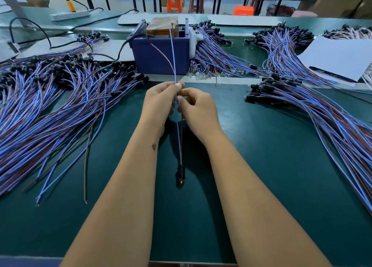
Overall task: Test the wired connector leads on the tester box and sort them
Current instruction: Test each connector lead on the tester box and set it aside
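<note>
Head view: both hands meet mid-bench, the left hand [161, 99] and right hand [194, 105] each pinching one lead [174, 65]. Its blue and red wire ends reach up to the tester box [159, 53], while its black connector [180, 173] hangs below the wrists with a small orange glow. Heaps of leads [60, 93] lie on the green mat [261, 166] on either side. Good practice is probably to keep both wire tips steady on the contacts, read the glow, then lay the lead on the matching heap.
</note>
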